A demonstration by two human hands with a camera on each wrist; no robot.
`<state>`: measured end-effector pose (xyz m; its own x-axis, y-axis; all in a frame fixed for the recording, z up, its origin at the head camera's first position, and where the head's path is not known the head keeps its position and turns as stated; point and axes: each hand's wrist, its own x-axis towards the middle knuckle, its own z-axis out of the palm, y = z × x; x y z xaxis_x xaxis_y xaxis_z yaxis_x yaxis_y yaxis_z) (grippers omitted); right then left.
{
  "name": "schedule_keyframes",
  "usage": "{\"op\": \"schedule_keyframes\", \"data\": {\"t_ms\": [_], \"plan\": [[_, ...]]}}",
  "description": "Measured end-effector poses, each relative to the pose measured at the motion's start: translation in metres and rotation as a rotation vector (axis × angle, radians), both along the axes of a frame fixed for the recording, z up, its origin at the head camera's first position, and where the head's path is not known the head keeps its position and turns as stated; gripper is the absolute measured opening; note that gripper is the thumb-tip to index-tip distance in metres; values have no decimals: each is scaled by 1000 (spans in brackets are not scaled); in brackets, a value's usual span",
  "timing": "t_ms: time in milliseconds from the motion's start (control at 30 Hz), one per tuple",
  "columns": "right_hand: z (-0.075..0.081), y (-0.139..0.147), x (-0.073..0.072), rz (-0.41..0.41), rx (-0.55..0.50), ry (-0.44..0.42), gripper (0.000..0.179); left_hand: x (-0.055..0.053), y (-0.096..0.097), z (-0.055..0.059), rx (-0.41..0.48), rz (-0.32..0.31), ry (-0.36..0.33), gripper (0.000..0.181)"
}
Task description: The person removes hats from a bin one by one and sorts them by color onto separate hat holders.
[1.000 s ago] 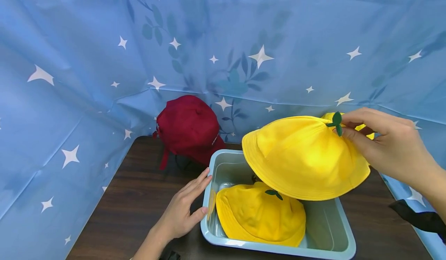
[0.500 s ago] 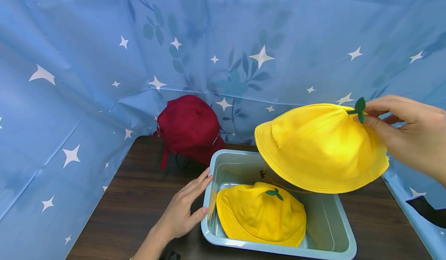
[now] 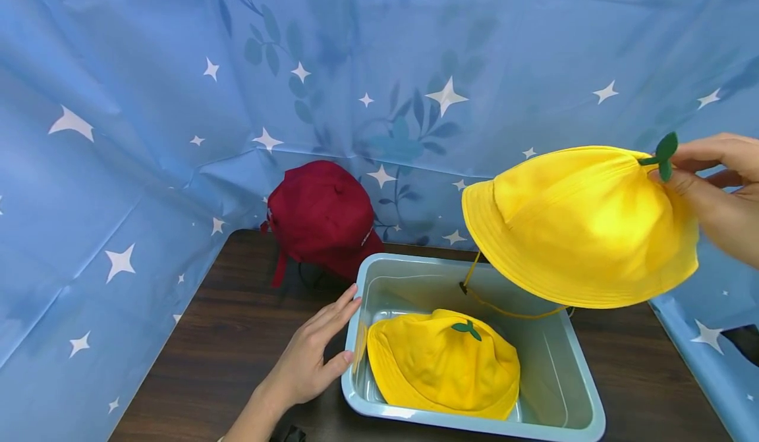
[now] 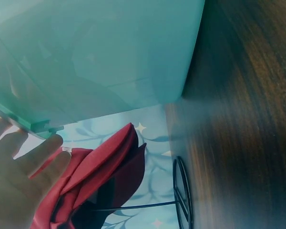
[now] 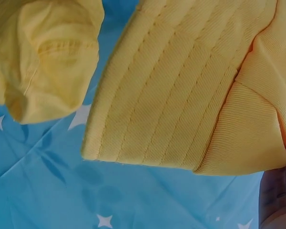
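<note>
My right hand [image 3: 720,192] pinches a yellow bucket hat [image 3: 584,224] at its crown, beside a green leaf sprout. The hat hangs above the right part of a light blue plastic bin [image 3: 474,425], its thin yellow chin cord dangling below the brim. Inside the bin lies another yellow hat [image 3: 445,366] with a green sprout. My left hand [image 3: 308,350] rests with straight fingers against the bin's left rim. In the right wrist view, the held hat's stitched brim [image 5: 162,95] fills much of the frame.
Behind the bin, to the left, is a dark red cap [image 3: 323,215]. By the cap stands a black wire stand [image 4: 182,191]. More yellow cloth [image 5: 52,62] shows in the right wrist view. A starry blue curtain [image 3: 356,47] backs the dark wooden table [image 3: 196,350].
My right hand has raised the held hat and carried it to the right, so its chin cord and more of the bin show. My left hand stays at the rim.
</note>
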<state>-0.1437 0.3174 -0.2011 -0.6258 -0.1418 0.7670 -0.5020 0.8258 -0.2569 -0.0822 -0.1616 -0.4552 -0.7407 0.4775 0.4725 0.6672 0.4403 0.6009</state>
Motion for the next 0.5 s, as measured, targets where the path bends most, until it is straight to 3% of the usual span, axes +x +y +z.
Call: {"op": "schedule_keyframes", "data": {"t_ms": [100, 233, 367, 500], "plan": [[1, 7, -3, -58, 16, -4, 16, 0, 0, 1, -3, 2, 4, 67], [1, 17, -7, -103, 17, 4, 32, 1, 0, 1, -7, 5, -4, 67], [2, 27, -12, -93, -19, 9, 20, 2, 0, 2, -3, 7, -20, 67], [5, 33, -18, -77, -85, -2, 34, 1, -1, 2, 2, 6, -10, 68]]}}
